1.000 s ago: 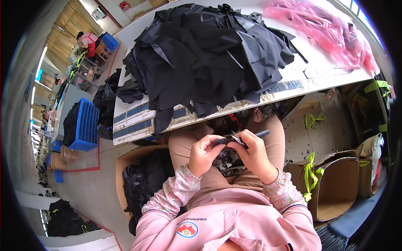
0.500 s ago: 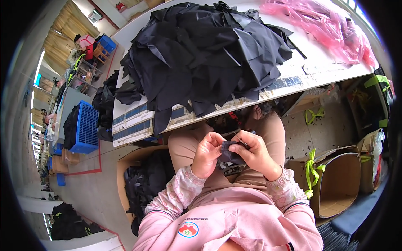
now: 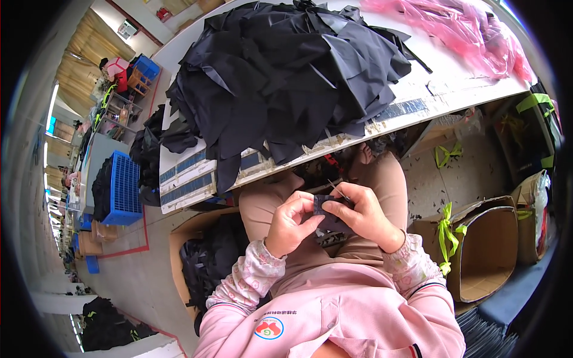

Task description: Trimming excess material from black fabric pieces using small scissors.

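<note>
Above my lap, both hands hold a small piece of black fabric (image 3: 332,222). My left hand (image 3: 291,224) has its fingers closed on the left edge of the piece, thumb below and index finger above. My right hand (image 3: 362,215) pinches its upper right part between thumb and forefinger. A thin pointed metal tool (image 3: 339,192) sticks up from the right fingers; its rest is hidden in that hand, so its exact kind does not show. Beyond my knees, a large heap of black fabric pieces (image 3: 280,77) covers much of the white table (image 3: 441,95) and hangs over its near edge.
A cardboard box (image 3: 177,250) with black fabric stands at my left. At my right is an open cardboard box (image 3: 486,256) tied with a yellow-green strip (image 3: 446,241). Pink plastic sheeting (image 3: 465,36) lies at the table's far right. A blue crate (image 3: 125,188) stands left; a person (image 3: 116,71) is farther off.
The left fingers have shifted lower along the fabric's left edge. My right hand has turned slightly, and the metal point now shows above its fingers. The view has moved a little.
</note>
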Demonstrator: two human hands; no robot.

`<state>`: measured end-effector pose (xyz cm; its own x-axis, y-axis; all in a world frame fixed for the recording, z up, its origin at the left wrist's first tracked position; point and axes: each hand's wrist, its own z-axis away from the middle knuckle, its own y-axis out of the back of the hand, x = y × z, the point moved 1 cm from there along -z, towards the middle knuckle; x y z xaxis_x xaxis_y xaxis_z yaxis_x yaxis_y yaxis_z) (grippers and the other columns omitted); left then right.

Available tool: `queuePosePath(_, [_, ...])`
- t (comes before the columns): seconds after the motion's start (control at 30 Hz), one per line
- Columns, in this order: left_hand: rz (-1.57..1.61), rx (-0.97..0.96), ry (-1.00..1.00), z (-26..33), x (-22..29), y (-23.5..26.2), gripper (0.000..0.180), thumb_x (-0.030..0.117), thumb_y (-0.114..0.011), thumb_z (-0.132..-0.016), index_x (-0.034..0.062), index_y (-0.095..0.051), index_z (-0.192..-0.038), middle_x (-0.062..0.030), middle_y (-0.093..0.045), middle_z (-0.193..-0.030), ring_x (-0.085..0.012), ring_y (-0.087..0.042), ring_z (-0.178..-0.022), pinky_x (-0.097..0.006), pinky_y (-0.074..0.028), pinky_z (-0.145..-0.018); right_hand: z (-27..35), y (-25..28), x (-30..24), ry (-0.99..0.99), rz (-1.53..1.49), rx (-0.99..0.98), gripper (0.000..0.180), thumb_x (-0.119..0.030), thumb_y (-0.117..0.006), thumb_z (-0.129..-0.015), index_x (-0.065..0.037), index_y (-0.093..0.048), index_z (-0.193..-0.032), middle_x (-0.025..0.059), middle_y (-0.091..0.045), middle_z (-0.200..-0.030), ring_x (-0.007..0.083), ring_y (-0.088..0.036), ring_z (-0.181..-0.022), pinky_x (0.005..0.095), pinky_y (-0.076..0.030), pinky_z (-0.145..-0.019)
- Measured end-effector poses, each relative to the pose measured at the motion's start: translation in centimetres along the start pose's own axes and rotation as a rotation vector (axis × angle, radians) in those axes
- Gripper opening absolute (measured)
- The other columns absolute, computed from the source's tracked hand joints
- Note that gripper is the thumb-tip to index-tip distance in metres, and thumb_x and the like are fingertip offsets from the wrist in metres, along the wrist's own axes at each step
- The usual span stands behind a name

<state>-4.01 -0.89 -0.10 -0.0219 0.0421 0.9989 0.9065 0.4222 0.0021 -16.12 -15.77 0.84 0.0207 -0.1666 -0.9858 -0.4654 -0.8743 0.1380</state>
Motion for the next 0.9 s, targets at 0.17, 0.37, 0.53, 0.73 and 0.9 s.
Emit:
queuePosePath(0.17, [0.289, -0.058, 0.172, 0.0, 0.5, -0.1, 0.013, -0.007, -0.065, -0.081, 0.0002, -0.065, -0.092, -0.0055, -0.054, -0.107, -0.0125, -0.054, -0.099, -0.027, -0.045, -0.087, -0.5, 0.4, 1.4, -0.084, -0.376, -0.097, 0.015, -0.011, -0.074, -0.082, -0.002, -0.062, -0.083, -0.0038, -0.057, -0.072, 0.0041, -0.049, -0.066, 0.023, -0.042, -0.058])
queuePosePath(0.37, [0.581, 0.034, 0.097, -0.3, 1.8, -1.4, 0.014, -0.007, -0.062, -0.08, 0.0025, -0.064, -0.09, -0.0035, -0.056, -0.106, -0.0137, -0.056, -0.098, -0.031, -0.044, -0.091, -1.0, 0.0, 2.0, -0.248, -0.524, -0.113, 0.015, -0.006, -0.071, -0.082, -0.003, -0.061, -0.093, -0.0021, -0.061, -0.085, 0.0048, -0.054, -0.078, 0.0235, -0.047, -0.072])
queuePosePath(0.53, [0.44, 0.117, -0.087, -0.1, -0.2, -0.9, 0.017, -0.007, -0.061, -0.076, -0.0018, -0.062, -0.093, -0.0059, -0.06, -0.099, -0.0168, -0.058, -0.094, -0.03, -0.043, -0.091, -1.2, 0.0, 1.9, 0.122, 0.106, 0.21, 0.024, -0.006, -0.071, -0.079, 0.001, -0.058, -0.097, 0.0106, -0.059, -0.087, 0.0238, -0.06, -0.078, 0.0309, -0.048, -0.071])
queuePosePath(0.73, [0.263, 0.332, -0.179, -0.3, -0.6, -0.9, 0.015, -0.009, -0.059, -0.08, -0.0021, -0.06, -0.093, -0.0035, -0.058, -0.096, -0.0117, -0.056, -0.091, -0.026, -0.043, -0.087, 0.4, 0.4, 1.2, 0.209, 0.188, 0.267, 0.022, -0.015, -0.065, -0.089, 0.002, -0.056, -0.098, 0.0173, -0.055, -0.089, 0.0348, -0.056, -0.075, 0.0364, -0.046, -0.065])
queuePosePath(0.9, [0.195, 0.372, -0.198, -0.4, -0.9, -0.9, 0.012, -0.007, -0.06, -0.085, -0.0018, -0.059, -0.096, -0.0011, -0.057, -0.098, -0.008, -0.055, -0.091, -0.023, -0.044, -0.084, 1.8, -1.7, 0.9, -0.165, -0.344, -0.069, 0.022, -0.023, -0.064, -0.092, -0.003, -0.056, -0.09, -0.0037, -0.054, -0.07, 0.0034, -0.049, -0.062, 0.0209, -0.041, -0.054])
